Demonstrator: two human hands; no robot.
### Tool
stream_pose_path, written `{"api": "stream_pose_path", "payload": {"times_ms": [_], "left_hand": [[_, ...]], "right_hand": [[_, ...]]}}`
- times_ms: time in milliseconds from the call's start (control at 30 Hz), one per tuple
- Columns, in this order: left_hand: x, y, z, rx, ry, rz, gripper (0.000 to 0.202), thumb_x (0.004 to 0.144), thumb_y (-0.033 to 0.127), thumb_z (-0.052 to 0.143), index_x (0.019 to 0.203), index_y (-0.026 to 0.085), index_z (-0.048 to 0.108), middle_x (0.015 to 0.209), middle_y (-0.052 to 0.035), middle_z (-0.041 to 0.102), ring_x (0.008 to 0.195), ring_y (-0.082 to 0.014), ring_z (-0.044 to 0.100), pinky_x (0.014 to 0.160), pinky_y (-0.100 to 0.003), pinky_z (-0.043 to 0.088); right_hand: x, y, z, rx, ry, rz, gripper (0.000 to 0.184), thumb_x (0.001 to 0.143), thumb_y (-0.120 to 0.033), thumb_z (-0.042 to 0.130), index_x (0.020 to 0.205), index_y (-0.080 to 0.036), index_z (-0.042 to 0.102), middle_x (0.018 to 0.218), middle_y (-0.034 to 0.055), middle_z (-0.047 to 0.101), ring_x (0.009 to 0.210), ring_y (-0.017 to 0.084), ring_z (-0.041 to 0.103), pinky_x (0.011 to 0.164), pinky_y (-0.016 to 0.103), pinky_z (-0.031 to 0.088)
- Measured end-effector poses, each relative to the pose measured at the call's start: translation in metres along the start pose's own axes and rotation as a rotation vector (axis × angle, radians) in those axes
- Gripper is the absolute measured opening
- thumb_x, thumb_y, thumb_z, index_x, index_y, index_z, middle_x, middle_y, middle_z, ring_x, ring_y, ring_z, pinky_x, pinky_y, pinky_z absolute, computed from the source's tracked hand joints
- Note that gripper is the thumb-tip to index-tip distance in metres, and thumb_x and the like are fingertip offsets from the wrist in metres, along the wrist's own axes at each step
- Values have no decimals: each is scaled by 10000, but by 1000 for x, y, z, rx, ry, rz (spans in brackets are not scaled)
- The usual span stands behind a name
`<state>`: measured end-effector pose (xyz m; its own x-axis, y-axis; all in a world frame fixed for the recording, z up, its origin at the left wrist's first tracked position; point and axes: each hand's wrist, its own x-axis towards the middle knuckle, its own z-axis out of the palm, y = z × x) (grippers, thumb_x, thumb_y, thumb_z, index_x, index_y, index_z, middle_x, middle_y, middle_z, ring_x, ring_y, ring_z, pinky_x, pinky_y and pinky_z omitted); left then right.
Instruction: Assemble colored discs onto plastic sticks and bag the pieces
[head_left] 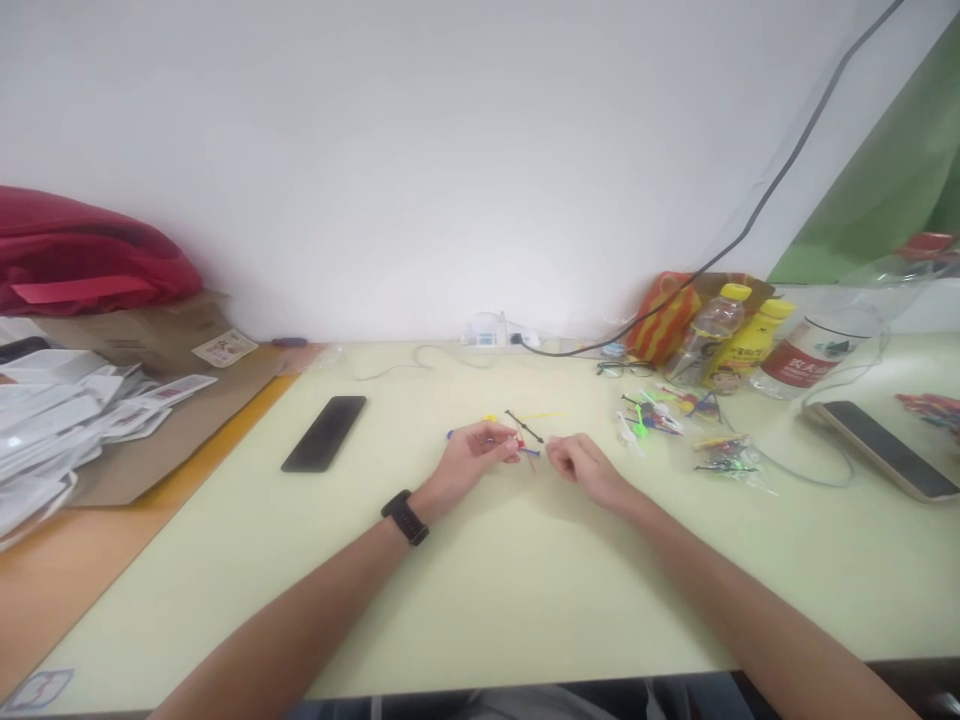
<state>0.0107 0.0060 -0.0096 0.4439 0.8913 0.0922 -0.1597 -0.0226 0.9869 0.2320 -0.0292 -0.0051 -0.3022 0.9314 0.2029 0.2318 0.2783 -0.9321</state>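
My left hand [474, 458], with a black watch [406, 517] on its wrist, pinches a small plastic piece [520, 441] with red and blue parts. Its exact kind is too small to make out. Apart from it, to the right, my right hand [589, 468] is closed with thumb and finger together; whatever lies between them is hidden. Just beyond both hands is a thin black plastic stick [524, 427] with wider ends. A thin yellow stick [541, 415] shows behind it, and a blue bit [450, 435] peeks out past my left hand.
A black phone [324, 434] lies to the left. On the right are loose coloured plastic pieces [643, 415], a clear bag of pieces [726, 460], bottles [750, 345] and another phone [889, 450]. White packages [82, 420] sit on cardboard [180, 440] at far left. A cable [750, 220] runs along the wall.
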Motion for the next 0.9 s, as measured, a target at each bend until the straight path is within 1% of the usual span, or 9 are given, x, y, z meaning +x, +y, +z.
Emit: {"api": "stream_pose_path", "payload": {"times_ms": [100, 167, 233, 333, 400, 467, 533, 600, 900], "left_hand": [[0, 1, 1, -2, -2, -1, 331, 790, 378, 853, 996, 144, 744, 1004, -95, 766, 836, -196, 737, 855, -364, 572], [-1, 2, 2, -2, -13, 0, 338, 785, 383, 856, 993, 141, 744, 972, -94, 768, 825, -197, 735, 851, -366, 569], [-1, 3, 2, 2, -13, -3, 342, 782, 384, 859, 995, 141, 746, 955, -92, 771, 816, -194, 733, 850, -364, 566], [-1, 2, 2, 3, -14, -9, 350, 783, 386, 859, 1006, 141, 746, 955, -94, 775, 812, -190, 730, 851, -362, 561], [-1, 2, 1, -1, -23, -7, 355, 784, 389, 859, 1010, 139, 745, 952, -96, 776, 811, -190, 729, 852, -365, 561], [-1, 1, 1, -2, -25, 3, 348, 788, 387, 856, 1004, 138, 744, 962, -97, 773, 818, -190, 728, 849, -362, 563], [-1, 1, 1, 0, -18, 7, 338, 795, 382, 851, 1002, 137, 743, 977, -98, 769, 824, -189, 728, 843, -355, 565], [-1, 1, 1, 2, -11, 6, 334, 799, 379, 848, 1001, 136, 742, 985, -100, 768, 823, -189, 728, 836, -350, 565], [-1, 0, 2, 20, -29, 1, 331, 792, 371, 853, 995, 134, 742, 930, -81, 769, 851, -200, 736, 844, -352, 575]], "right_hand": [[3, 2, -4, 29, 37, -10, 546, 999, -511, 435, 553, -210, 527, 542, -11, 397, 545, 153, 378, 576, 313, 349], [4, 3, -2, 66, 80, -1, 386, 983, -533, 500, 927, -202, 692, 635, -19, 465, 586, 155, 418, 568, 295, 344], [4, 5, 2, 105, 110, 22, 509, 976, -550, 529, 1380, -240, 538, 724, -29, 500, 606, 153, 433, 569, 280, 352], [4, 7, 7, 118, 118, 23, 740, 982, -550, 535, 1602, -302, 215, 827, -28, 528, 628, 149, 441, 594, 275, 378], [4, 7, 7, 129, 118, 22, 611, 990, -557, 520, 1527, -293, 394, 812, -24, 522, 642, 149, 445, 605, 276, 379], [4, 7, 3, 146, 51, 60, 462, 1007, -587, 455, 1111, -220, 716, 682, -17, 485, 611, 150, 434, 587, 288, 355], [5, 6, -2, 169, -34, 104, 669, 1021, -618, 374, 586, -190, 648, 538, -5, 405, 547, 143, 390, 553, 306, 306], [6, 4, -7, 210, -49, 125, 762, 1017, -644, 342, 419, -197, 490, 483, 5, 370, 516, 135, 354, 532, 316, 262], [9, 8, 1, 256, 29, 123, 381, 879, -576, 692, 1016, -229, 614, 679, -43, 574, 529, 111, 437, 518, 256, 336]]}}
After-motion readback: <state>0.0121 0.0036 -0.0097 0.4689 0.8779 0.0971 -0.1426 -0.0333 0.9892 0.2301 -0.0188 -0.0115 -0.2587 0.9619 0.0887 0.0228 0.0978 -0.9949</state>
